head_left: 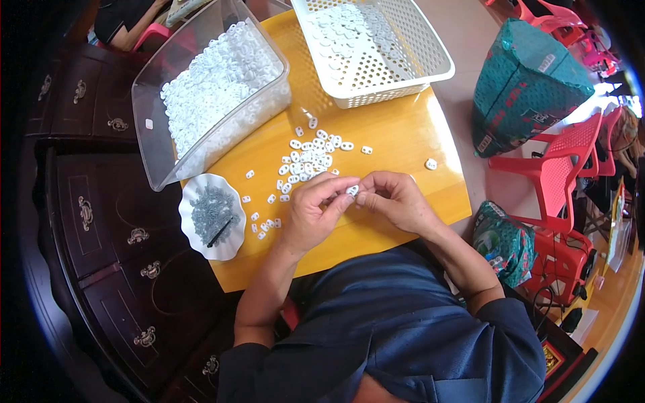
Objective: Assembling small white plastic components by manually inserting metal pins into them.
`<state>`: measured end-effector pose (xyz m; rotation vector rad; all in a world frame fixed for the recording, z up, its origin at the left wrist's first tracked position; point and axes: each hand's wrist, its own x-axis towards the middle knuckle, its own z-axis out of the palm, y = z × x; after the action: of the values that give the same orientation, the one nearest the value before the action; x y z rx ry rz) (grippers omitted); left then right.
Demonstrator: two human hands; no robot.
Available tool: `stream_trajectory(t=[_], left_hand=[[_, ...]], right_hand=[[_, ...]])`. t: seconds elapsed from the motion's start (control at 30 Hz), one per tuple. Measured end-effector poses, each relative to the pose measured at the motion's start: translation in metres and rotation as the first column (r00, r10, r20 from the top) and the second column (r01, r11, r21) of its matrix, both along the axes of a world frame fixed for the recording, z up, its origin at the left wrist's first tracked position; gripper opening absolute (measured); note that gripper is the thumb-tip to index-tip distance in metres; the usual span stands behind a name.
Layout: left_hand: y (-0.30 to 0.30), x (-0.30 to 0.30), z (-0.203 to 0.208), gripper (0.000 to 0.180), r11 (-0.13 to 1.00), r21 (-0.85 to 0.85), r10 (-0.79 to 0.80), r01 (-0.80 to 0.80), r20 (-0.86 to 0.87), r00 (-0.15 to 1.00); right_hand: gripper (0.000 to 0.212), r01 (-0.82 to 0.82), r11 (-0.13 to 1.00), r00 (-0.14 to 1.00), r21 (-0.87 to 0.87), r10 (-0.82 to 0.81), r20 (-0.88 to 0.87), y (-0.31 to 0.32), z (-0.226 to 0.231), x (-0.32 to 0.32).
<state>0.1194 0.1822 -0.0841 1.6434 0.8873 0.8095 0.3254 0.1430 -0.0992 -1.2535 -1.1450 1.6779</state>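
Between my two hands, over the near part of the wooden table, is a small white oval plastic piece [352, 191] with dark spots. My left hand [316, 207] pinches it from the left with thumb and fingers. From the right, the thumb and forefinger of my right hand [395, 200] close at its edge; whatever else sits between those fingertips is too small to make out. Just beyond my hands lies a loose heap of similar white pieces [310, 160], each with two dark holes. Several smaller white pieces [263, 226] are scattered left of my left hand.
A clear bin [279, 91] full of white parts stands at the back left. Behind the heap is a white perforated basket [376, 94] with flat pieces. A scalloped white dish [232, 248] holds small grey parts and a black tool. Green bags [517, 87] and red chairs [561, 161] stand right.
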Motion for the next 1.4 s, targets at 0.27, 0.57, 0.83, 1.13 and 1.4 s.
stream_trajectory(t=[0.27, 0.57, 0.83, 1.13, 1.4], left_hand=[[0.004, -0.003, 0.005, 0.028, 0.995, 0.097, -0.008, 0.014, -0.056, 0.998], [0.000, 0.002, -0.006, 0.026, 0.998, 0.061, 0.029, -0.028, -0.010, 1.000], [0.012, 0.012, -0.005, 0.026, 0.957, 0.285, 0.144, -0.058, -0.292, 0.946], [0.009, -0.022, 0.053, 0.019, 0.843, 0.500, 0.172, 0.198, -0.600, 0.781], [0.004, -0.015, 0.121, 0.015, 0.926, 0.376, 0.125, -0.027, -0.241, 0.962]], right_hand=[[0.011, 0.013, 0.999, 1.000, -0.029, -0.013, 0.002, 0.001, 0.001, -0.003], [0.010, -0.009, 1.000, 0.999, -0.007, 0.010, 0.043, 0.004, 0.000, 0.004], [0.010, 0.056, 0.998, 0.996, -0.003, -0.056, -0.063, 0.009, -0.001, 0.012], [0.013, 0.091, 0.995, 0.996, -0.030, -0.092, -0.019, 0.002, 0.076, -0.025], [0.012, 0.084, 0.996, 0.996, 0.032, -0.085, 0.024, -0.004, 0.108, -0.019]])
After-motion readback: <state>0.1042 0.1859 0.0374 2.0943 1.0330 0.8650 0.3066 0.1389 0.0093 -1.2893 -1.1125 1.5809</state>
